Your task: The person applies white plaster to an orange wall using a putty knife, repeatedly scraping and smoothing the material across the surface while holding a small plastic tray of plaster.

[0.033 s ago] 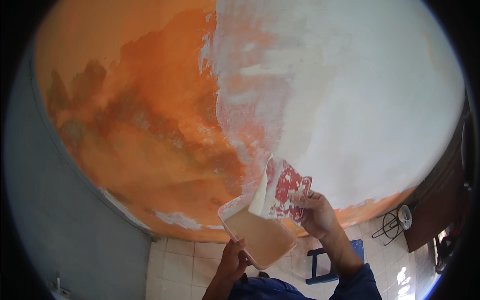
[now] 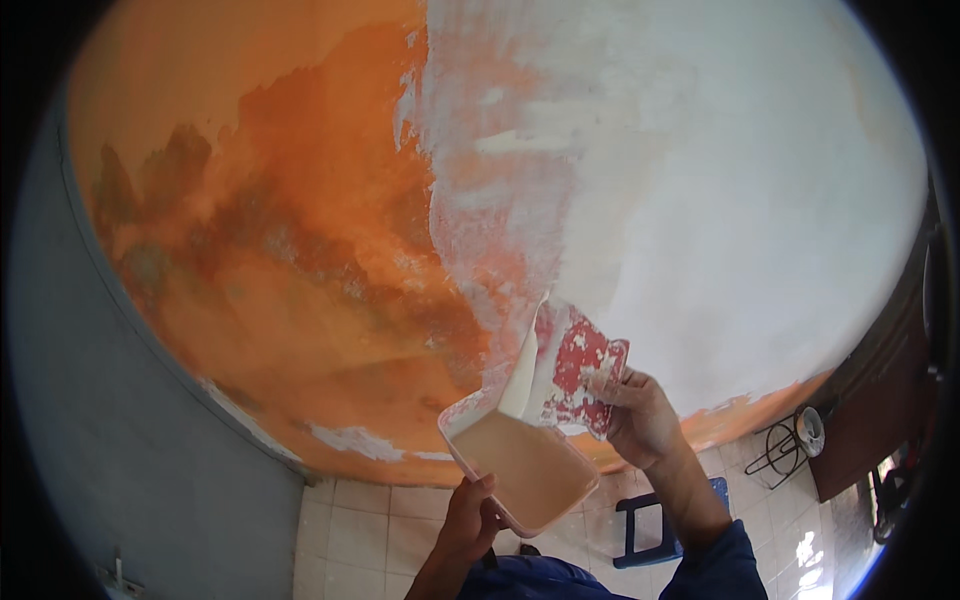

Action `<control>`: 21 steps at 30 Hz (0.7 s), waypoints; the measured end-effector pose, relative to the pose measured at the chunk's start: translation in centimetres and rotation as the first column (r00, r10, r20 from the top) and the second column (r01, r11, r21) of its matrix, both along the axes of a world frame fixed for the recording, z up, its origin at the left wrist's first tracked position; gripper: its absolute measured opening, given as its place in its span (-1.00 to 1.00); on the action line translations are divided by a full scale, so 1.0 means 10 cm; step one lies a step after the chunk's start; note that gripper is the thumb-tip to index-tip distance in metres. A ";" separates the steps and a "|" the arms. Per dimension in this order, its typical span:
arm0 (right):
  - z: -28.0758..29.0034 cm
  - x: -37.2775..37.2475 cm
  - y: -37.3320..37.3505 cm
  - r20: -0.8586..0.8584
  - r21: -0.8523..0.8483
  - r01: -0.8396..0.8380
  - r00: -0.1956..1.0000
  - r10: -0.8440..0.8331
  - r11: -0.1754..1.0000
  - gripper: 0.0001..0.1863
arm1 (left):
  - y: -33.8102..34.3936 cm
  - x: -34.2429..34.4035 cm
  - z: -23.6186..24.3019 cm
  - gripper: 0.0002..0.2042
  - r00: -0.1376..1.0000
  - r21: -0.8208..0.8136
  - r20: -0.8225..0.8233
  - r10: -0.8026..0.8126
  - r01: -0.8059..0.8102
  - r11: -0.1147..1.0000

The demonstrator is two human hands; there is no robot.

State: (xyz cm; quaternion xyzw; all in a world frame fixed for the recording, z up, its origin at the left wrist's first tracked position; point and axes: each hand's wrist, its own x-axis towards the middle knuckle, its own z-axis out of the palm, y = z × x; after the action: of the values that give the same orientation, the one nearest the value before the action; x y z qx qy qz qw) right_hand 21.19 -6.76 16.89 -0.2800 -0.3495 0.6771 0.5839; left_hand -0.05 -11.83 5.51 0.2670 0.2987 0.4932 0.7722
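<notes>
My left hand [image 2: 468,518] grips the left side of a rectangular tray [image 2: 525,480] of smooth beige, creamy material. My right hand [image 2: 640,425] holds a wide red spreader [image 2: 583,360], heavily crusted with white, its long edge carrying a thick cream-coloured layer. That edge slants over the tray's far end; whether it touches the tray or the wall, I cannot tell. Behind both, the wall is orange [image 2: 260,270] on the left and coated white [image 2: 750,230] on the right, with a streaky pinkish band between.
A grey wall [image 2: 170,430] stands at the left. Below is a tiled floor [image 2: 350,540] with a blue plastic stool [image 2: 632,540] behind my right forearm. At the right are a black wire stand [image 2: 778,450], a round metal object [image 2: 810,432] and a dark brown panel [image 2: 860,420].
The spreader and my right hand have risen slightly and shifted a little to the right. The tray has moved very slightly.
</notes>
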 end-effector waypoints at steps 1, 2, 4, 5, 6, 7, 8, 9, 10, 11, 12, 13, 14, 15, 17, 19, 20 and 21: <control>0.13 -0.01 -0.01 0.002 0.029 0.003 1.000 -0.003 1.000 -0.76 | 0.01 0.01 0.03 -0.40 1.000 0.007 0.009 -0.017 0.017 1.000; 0.25 0.00 0.03 0.002 0.021 0.050 0.999 -0.050 0.999 -0.77 | 0.04 0.04 0.12 -0.40 1.000 0.010 0.005 -0.016 0.016 1.000; 0.45 0.10 0.12 0.018 0.093 0.078 0.997 -0.080 0.993 -0.77 | 0.07 0.11 0.30 -0.39 1.000 0.013 -0.005 -0.013 0.013 1.000; 0.53 0.11 0.16 0.027 0.128 0.091 0.995 -0.096 0.988 -0.77 | 0.08 0.12 0.32 -0.39 1.000 0.018 -0.005 -0.013 0.014 1.000; 0.67 0.10 0.19 0.042 0.175 0.136 0.989 -0.145 0.975 -0.76 | 0.09 0.12 0.34 -0.38 1.000 0.022 -0.005 -0.012 0.012 1.000; 0.79 0.13 0.23 0.083 0.304 0.186 0.972 -0.221 0.934 -0.74 | 0.09 0.13 0.36 -0.38 1.000 0.025 -0.003 -0.016 0.016 1.000; 1.02 0.18 0.21 0.125 0.378 0.252 0.940 -0.319 0.891 -0.75 | 0.10 0.16 0.39 -0.38 1.000 0.026 -0.002 -0.023 0.023 0.999; 1.18 0.23 0.28 0.095 0.505 0.316 0.905 -0.416 0.803 -0.78 | 0.10 0.18 0.44 -0.37 1.000 0.026 -0.004 -0.024 0.024 0.999; 1.36 0.30 0.34 0.099 0.632 0.352 0.847 -0.523 0.690 -0.83 | 0.10 0.20 0.48 -0.37 1.000 0.027 -0.006 -0.025 0.025 0.999; 1.59 0.34 0.38 0.060 0.696 0.410 0.785 -0.616 0.590 -0.86 | 0.08 0.21 0.51 -0.37 1.000 0.029 -0.015 -0.019 0.019 0.999; 1.78 0.33 0.46 -0.014 0.773 0.449 0.718 -0.695 0.448 -0.87 | 0.08 0.24 0.54 -0.38 1.000 0.035 -0.022 -0.005 0.006 0.999; 1.91 0.38 0.54 -0.036 0.852 0.426 0.627 -0.778 0.304 -0.85 | 0.09 0.25 0.55 -0.38 1.000 0.039 -0.028 0.002 -0.001 0.999; 2.00 0.39 0.64 -0.044 0.900 0.398 0.485 -0.873 0.176 -0.86 | 0.09 0.25 0.55 -0.38 1.000 0.031 -0.030 0.010 -0.009 0.999; 2.04 0.38 0.75 -0.068 0.937 0.345 0.330 -0.942 0.053 -0.86 | 0.09 0.25 0.53 -0.38 0.999 0.023 -0.031 0.018 -0.017 1.000; 2.00 0.22 0.99 -0.342 0.938 0.056 0.008 -0.940 -0.341 -0.77 | 0.11 0.24 0.47 -0.38 0.999 0.019 -0.020 0.027 -0.026 0.999; 1.84 0.13 1.22 -0.470 0.854 -0.307 -0.112 -0.876 -0.419 -0.51 | 0.15 0.22 0.39 -0.39 1.000 0.032 0.010 0.021 -0.021 0.999; 1.74 0.11 1.36 -0.485 0.821 -0.445 -0.211 -0.849 -0.359 -0.54 | 0.14 0.22 0.36 -0.39 0.999 0.019 -0.008 0.032 -0.032 0.999; 1.65 0.09 1.45 -0.446 0.819 -0.493 -0.225 -0.866 -0.294 -0.55 | 0.13 0.22 0.35 -0.39 0.999 0.008 -0.028 0.045 -0.044 0.999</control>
State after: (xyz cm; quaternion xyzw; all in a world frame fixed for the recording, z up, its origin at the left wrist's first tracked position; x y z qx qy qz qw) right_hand 22.06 7.76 33.39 -0.2725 -0.6466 -0.5647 0.4344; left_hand 2.14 -10.49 8.97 0.2699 0.3135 0.5075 0.7558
